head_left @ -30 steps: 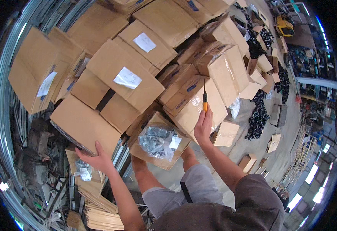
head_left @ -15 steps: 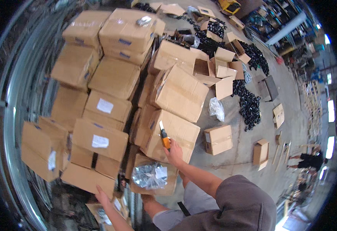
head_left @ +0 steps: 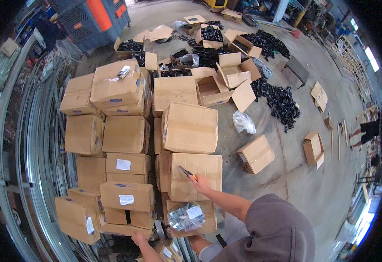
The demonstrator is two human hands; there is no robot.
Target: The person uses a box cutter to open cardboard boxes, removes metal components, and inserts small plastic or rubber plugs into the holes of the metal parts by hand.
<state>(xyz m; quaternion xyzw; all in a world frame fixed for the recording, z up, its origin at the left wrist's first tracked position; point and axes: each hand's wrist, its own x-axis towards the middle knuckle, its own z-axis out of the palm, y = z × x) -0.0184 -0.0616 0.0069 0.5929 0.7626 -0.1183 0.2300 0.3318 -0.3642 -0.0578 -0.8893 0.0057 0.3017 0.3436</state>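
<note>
My right hand [head_left: 202, 184] grips an orange-and-black utility knife [head_left: 190, 174], its blade pointing up and left over a closed cardboard box [head_left: 196, 174]. Lower and to the left, my left hand [head_left: 139, 237] is at the near edge of a cardboard flap [head_left: 123, 229], its fingers closed on that edge and partly hidden. The flap belongs to an open box [head_left: 138, 218] with a dark gap in the middle. That box's far flap [head_left: 127, 196] stands up and carries a white label. Near my body, a clear plastic bag [head_left: 185, 218] of shiny parts lies on another carton.
Stacked cartons [head_left: 125, 133] stretch away ahead of me. Long metal profiles [head_left: 34, 161] run along the left. On the floor to the right are a closed box [head_left: 255, 153], an open box [head_left: 314, 147] and heaps of black parts [head_left: 282, 105]. A person [head_left: 369, 129] stands far right.
The view has turned, so the stacks now run straighter ahead and more floor shows. Both hands appear lower in view. The near flap at my left hand looks more edge-on.
</note>
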